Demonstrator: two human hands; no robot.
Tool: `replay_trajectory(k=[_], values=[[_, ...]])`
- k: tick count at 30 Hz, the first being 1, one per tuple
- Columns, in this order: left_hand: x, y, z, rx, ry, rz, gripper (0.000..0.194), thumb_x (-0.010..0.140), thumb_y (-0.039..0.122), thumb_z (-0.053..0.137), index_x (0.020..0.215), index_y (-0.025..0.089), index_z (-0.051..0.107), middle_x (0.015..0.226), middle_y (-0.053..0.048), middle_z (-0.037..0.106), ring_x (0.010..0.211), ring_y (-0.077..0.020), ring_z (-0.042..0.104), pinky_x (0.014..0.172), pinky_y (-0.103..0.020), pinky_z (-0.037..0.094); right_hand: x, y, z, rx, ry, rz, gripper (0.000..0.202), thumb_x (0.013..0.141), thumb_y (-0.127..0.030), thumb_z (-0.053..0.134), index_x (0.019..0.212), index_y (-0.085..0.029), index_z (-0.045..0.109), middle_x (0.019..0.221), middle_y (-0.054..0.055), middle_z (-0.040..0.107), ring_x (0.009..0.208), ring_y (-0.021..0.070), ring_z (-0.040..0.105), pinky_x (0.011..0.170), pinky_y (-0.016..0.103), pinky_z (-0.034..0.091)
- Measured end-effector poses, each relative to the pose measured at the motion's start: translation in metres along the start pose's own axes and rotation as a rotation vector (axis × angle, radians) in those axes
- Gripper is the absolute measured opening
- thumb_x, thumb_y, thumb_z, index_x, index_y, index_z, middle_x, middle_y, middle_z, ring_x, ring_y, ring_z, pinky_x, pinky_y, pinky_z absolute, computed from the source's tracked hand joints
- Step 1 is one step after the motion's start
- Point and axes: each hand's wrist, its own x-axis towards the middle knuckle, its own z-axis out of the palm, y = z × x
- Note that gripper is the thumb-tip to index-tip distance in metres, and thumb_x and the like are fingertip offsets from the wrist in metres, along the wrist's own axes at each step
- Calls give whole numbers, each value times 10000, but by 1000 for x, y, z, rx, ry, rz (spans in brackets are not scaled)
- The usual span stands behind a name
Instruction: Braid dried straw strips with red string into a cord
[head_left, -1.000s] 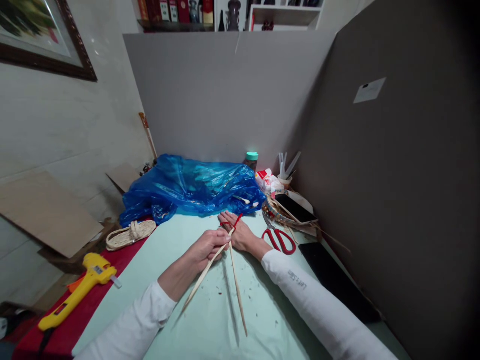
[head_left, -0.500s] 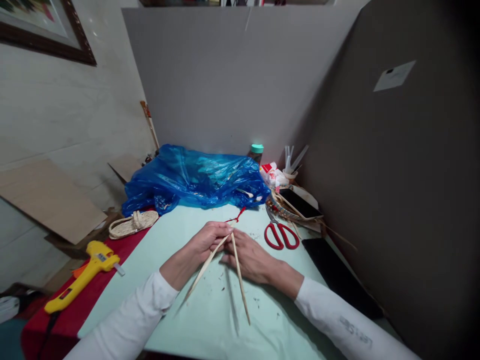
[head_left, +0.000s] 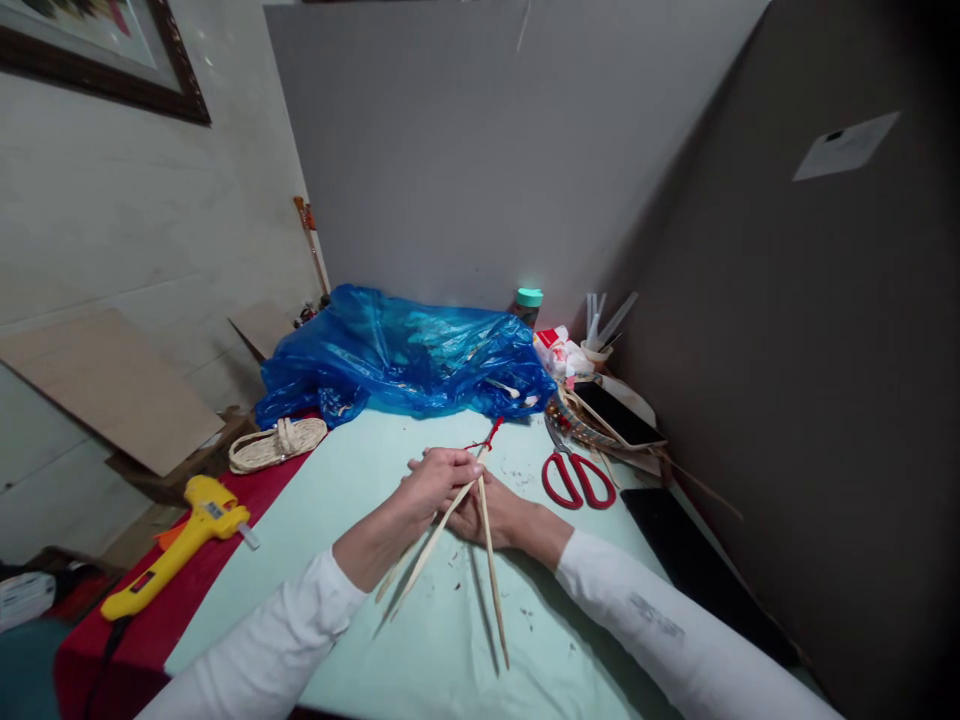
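Note:
Pale, flat straw strands [head_left: 491, 580] fan down toward me from where my two hands meet over the table. Red string [head_left: 491, 436] ties their far end, just beyond my fingertips. My left hand [head_left: 427, 495] is closed, pinching the strands near the tied end between thumb and fingers. Under and beside it, my right hand [head_left: 499, 512] is curled round the same strands; its fingers are partly hidden by the left hand. Red-handled scissors [head_left: 576, 480] lie to the right, apart from my hands.
A blue plastic bag [head_left: 405, 360] sits at the back. On the left are a woven straw sandal [head_left: 277, 446] and a yellow glue gun [head_left: 176, 550]. Toward the right lie a phone [head_left: 619, 414] and a black flat slab [head_left: 697, 570]. Grey panels [head_left: 480, 150] stand behind.
My right hand has slid further under the left, and its fingertips now show on the far left side. Another strand shows at the left. The whole view has shifted slightly.

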Motion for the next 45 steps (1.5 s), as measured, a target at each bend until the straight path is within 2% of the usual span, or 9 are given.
replay_trajectory(k=[3, 8, 11, 15, 19, 29, 37, 42, 45], values=[[0, 1, -6, -99, -73, -55, 158, 708, 249, 671, 685, 137, 562, 561, 15, 534, 456, -84, 483, 466, -202, 360, -27, -33, -7, 44, 12, -9, 403, 989, -381, 356, 1183, -153, 625, 1208, 102, 647, 1203, 228, 512, 1116, 416, 298], [2, 1, -11, -160, -110, -31, 127, 681, 152, 710, 729, 117, 598, 595, 27, 524, 438, -25, 405, 418, -154, 276, -63, -78, -12, 112, -84, -39, 556, 1003, -392, 331, 1471, -92, 324, 1518, 126, 335, 1445, 208, 178, 1197, 396, 145], [3, 0, -10, -173, -126, -39, 110, 688, 118, 705, 734, 113, 604, 614, 14, 537, 461, -26, 437, 426, -144, 299, -78, -96, -17, 161, -109, -23, 543, 1010, -388, 315, 1481, -120, 314, 1507, 103, 360, 1439, 184, 204, 1203, 385, 136], [6, -4, -11, -174, -160, -52, 99, 693, 101, 697, 724, 114, 604, 596, 15, 534, 451, -31, 446, 422, -143, 325, -95, -90, -30, 156, -99, 101, 539, 1007, -396, 313, 1488, -154, 309, 1527, 87, 326, 1419, 170, 266, 1193, 357, 187], [9, -7, -16, -184, -200, -60, 84, 720, 121, 687, 719, 117, 603, 583, 21, 521, 434, -28, 431, 412, -136, 334, -109, -78, -30, 40, -68, 337, 586, 996, -448, 309, 1493, -138, 296, 1545, 120, 264, 1445, 234, 181, 1191, 466, 160], [8, -11, -9, -88, -161, -40, 66, 723, 137, 689, 739, 101, 636, 519, 24, 487, 392, -26, 363, 370, -143, 288, -110, -163, 0, 82, -67, 102, 561, 1006, -361, 322, 1486, -75, 284, 1547, 111, 262, 1448, 197, 155, 1209, 350, 149], [9, -17, -9, -98, -221, -35, 87, 723, 144, 696, 721, 95, 624, 543, 28, 450, 407, -10, 304, 355, -137, 201, -121, -175, 28, -171, 82, -207, 371, 966, -126, 418, 1300, -11, 533, 1400, 119, 504, 1385, 219, 337, 1186, 340, 259], [4, -11, -4, -16, -191, -59, 101, 743, 170, 667, 722, 80, 626, 549, 21, 460, 385, 2, 245, 338, -150, 118, -136, -167, 4, -153, 211, -85, 363, 947, -139, 442, 1282, -65, 560, 1347, 89, 567, 1337, 205, 417, 1132, 317, 358], [1, -7, -2, 12, -174, -67, 100, 751, 170, 651, 730, 75, 628, 554, 21, 463, 385, 5, 244, 341, -146, 109, -144, -150, -6, -107, 323, 233, 428, 924, -146, 437, 1338, -55, 497, 1369, 159, 534, 1348, 248, 402, 1098, 415, 400]])
